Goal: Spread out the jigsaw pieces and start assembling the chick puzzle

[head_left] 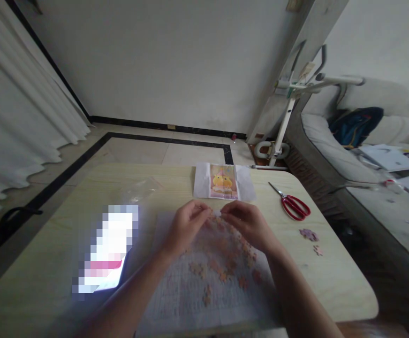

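Observation:
My left hand and my right hand meet fingertip to fingertip over a pale gridded sheet on the wooden table. Several loose orange-pink puzzle pieces lie scattered on the sheet under and in front of the hands. Both hands pinch something small between them, apparently puzzle pieces, but the fingers hide it. Just beyond the hands lies a white sheet with a picture of a yellow chick.
Red-handled scissors lie at the right of the table, with a few purple puzzle pieces nearer me. A blurred bright rectangle sits at the left, a clear plastic bag behind it. A sofa stands right.

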Action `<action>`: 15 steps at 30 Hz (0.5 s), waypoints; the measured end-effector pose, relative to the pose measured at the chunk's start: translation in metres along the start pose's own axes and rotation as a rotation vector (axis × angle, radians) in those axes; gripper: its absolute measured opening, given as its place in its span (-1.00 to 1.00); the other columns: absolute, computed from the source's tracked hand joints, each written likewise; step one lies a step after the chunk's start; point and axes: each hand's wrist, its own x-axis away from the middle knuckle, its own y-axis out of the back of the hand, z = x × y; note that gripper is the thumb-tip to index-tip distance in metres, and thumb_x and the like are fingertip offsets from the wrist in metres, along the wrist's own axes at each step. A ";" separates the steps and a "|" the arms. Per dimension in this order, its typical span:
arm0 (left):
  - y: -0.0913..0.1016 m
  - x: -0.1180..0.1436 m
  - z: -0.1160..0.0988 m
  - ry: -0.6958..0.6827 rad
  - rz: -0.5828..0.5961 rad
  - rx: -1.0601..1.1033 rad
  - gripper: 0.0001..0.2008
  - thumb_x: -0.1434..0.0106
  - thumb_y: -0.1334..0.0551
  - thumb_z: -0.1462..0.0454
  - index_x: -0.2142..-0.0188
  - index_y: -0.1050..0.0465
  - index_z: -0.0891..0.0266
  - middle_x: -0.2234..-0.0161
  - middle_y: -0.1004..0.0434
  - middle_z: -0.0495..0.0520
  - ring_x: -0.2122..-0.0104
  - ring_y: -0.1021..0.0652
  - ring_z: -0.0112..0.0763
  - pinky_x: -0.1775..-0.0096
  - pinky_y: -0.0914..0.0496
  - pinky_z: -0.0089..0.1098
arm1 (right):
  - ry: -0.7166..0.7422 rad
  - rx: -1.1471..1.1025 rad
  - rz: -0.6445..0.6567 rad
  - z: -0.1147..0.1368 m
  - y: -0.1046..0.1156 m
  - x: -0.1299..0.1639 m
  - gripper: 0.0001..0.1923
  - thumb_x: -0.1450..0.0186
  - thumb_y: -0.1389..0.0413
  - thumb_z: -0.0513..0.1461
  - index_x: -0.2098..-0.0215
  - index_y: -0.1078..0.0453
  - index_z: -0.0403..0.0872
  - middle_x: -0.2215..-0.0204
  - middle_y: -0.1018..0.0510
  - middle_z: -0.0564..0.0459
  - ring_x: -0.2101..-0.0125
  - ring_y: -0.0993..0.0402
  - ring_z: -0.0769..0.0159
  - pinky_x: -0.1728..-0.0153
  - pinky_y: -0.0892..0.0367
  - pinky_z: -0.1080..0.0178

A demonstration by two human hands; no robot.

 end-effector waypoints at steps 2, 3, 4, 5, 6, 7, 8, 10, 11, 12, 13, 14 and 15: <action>-0.002 0.001 0.000 0.015 0.011 0.015 -0.79 -0.18 -0.26 0.16 0.33 -0.41 0.29 0.44 -0.55 0.05 0.46 -0.57 -0.39 0.39 -0.43 -0.43 | -0.022 -0.087 -0.038 0.001 -0.009 -0.001 -0.89 -0.23 -0.18 -0.18 0.36 -0.45 -0.07 0.46 -0.55 0.09 0.46 -0.43 0.37 0.40 -0.34 0.31; -0.003 0.001 -0.001 0.019 0.010 0.022 -0.80 -0.18 -0.26 0.16 0.34 -0.41 0.29 0.43 -0.56 0.06 0.45 -0.57 -0.38 0.38 -0.44 -0.42 | -0.040 -0.118 -0.049 0.001 -0.012 -0.002 -0.88 -0.23 -0.19 -0.17 0.37 -0.46 -0.07 0.48 -0.55 0.09 0.49 -0.43 0.38 0.43 -0.33 0.32; -0.003 0.001 -0.001 0.022 0.007 0.031 -0.80 -0.17 -0.27 0.17 0.34 -0.41 0.28 0.43 -0.57 0.06 0.44 -0.58 -0.38 0.37 -0.45 -0.42 | -0.057 -0.148 -0.061 0.001 -0.015 -0.002 -0.87 -0.23 -0.19 -0.16 0.38 -0.47 -0.07 0.50 -0.55 0.10 0.52 -0.42 0.39 0.46 -0.32 0.33; -0.004 0.001 -0.001 0.026 0.008 0.043 -0.81 -0.17 -0.27 0.18 0.34 -0.41 0.28 0.42 -0.57 0.07 0.43 -0.59 -0.37 0.35 -0.46 -0.41 | -0.074 -0.180 -0.068 0.000 -0.018 -0.002 -0.87 -0.23 -0.20 -0.15 0.38 -0.47 -0.07 0.51 -0.55 0.11 0.54 -0.41 0.40 0.48 -0.31 0.33; -0.004 0.001 -0.001 0.031 0.010 0.054 -0.81 -0.17 -0.27 0.18 0.34 -0.41 0.29 0.42 -0.58 0.08 0.42 -0.59 -0.36 0.34 -0.46 -0.40 | -0.085 -0.215 -0.075 -0.001 -0.019 -0.003 -0.85 -0.23 -0.20 -0.14 0.37 -0.47 -0.07 0.52 -0.54 0.11 0.55 -0.41 0.40 0.50 -0.31 0.34; -0.004 0.001 -0.001 0.034 0.011 0.061 -0.81 -0.17 -0.27 0.18 0.34 -0.41 0.29 0.41 -0.59 0.09 0.41 -0.60 -0.35 0.34 -0.47 -0.40 | -0.093 -0.249 -0.078 -0.002 -0.020 -0.003 -0.84 -0.22 -0.21 -0.13 0.37 -0.46 -0.07 0.53 -0.54 0.11 0.55 -0.41 0.40 0.51 -0.31 0.34; -0.004 0.001 -0.001 0.035 0.012 0.064 -0.81 -0.17 -0.27 0.18 0.34 -0.41 0.29 0.41 -0.59 0.09 0.41 -0.60 -0.35 0.34 -0.47 -0.40 | -0.099 -0.278 -0.080 -0.003 -0.021 -0.003 -0.82 -0.22 -0.22 -0.12 0.36 -0.46 -0.07 0.54 -0.54 0.11 0.55 -0.42 0.40 0.51 -0.32 0.33; -0.003 0.001 0.000 0.029 0.014 0.054 -0.81 -0.18 -0.27 0.18 0.34 -0.42 0.28 0.41 -0.59 0.09 0.41 -0.60 -0.35 0.35 -0.47 -0.40 | -0.107 -0.314 -0.086 -0.006 -0.022 -0.003 -0.79 -0.20 -0.24 -0.09 0.35 -0.44 -0.07 0.54 -0.53 0.11 0.55 -0.43 0.39 0.50 -0.33 0.33; -0.003 0.001 0.000 0.024 0.016 0.041 -0.81 -0.18 -0.27 0.18 0.35 -0.42 0.28 0.42 -0.59 0.09 0.42 -0.60 -0.35 0.36 -0.47 -0.40 | -0.109 -0.323 -0.091 -0.007 -0.022 -0.003 -0.78 -0.19 -0.25 -0.09 0.35 -0.43 -0.07 0.54 -0.53 0.11 0.55 -0.43 0.39 0.50 -0.33 0.33; -0.003 0.001 0.001 0.018 0.017 0.028 -0.82 -0.17 -0.27 0.18 0.35 -0.43 0.28 0.42 -0.59 0.09 0.42 -0.60 -0.35 0.37 -0.46 -0.40 | -0.112 -0.327 -0.097 -0.007 -0.022 -0.003 -0.77 -0.17 -0.26 -0.09 0.35 -0.43 -0.07 0.54 -0.53 0.12 0.55 -0.43 0.39 0.51 -0.33 0.33; -0.003 0.001 0.001 0.014 0.018 0.017 -0.82 -0.17 -0.27 0.19 0.36 -0.43 0.29 0.42 -0.60 0.09 0.42 -0.60 -0.35 0.37 -0.46 -0.40 | -0.117 -0.326 -0.101 -0.008 -0.022 -0.003 -0.77 -0.16 -0.27 -0.09 0.36 -0.42 -0.07 0.55 -0.52 0.12 0.56 -0.43 0.39 0.51 -0.33 0.33; -0.003 0.001 0.002 0.015 0.016 0.008 -0.83 -0.17 -0.27 0.19 0.36 -0.44 0.29 0.42 -0.60 0.10 0.42 -0.60 -0.35 0.37 -0.46 -0.41 | -0.123 -0.322 -0.105 -0.008 -0.023 -0.003 -0.77 -0.15 -0.28 -0.09 0.38 -0.42 -0.07 0.55 -0.52 0.12 0.56 -0.43 0.38 0.52 -0.32 0.33; -0.003 0.000 0.002 0.020 0.011 0.002 -0.83 -0.16 -0.27 0.20 0.36 -0.44 0.29 0.42 -0.60 0.10 0.41 -0.59 -0.35 0.37 -0.46 -0.41 | -0.129 -0.315 -0.106 -0.008 -0.023 -0.003 -0.77 -0.15 -0.28 -0.10 0.40 -0.42 -0.07 0.56 -0.52 0.12 0.56 -0.43 0.38 0.52 -0.31 0.33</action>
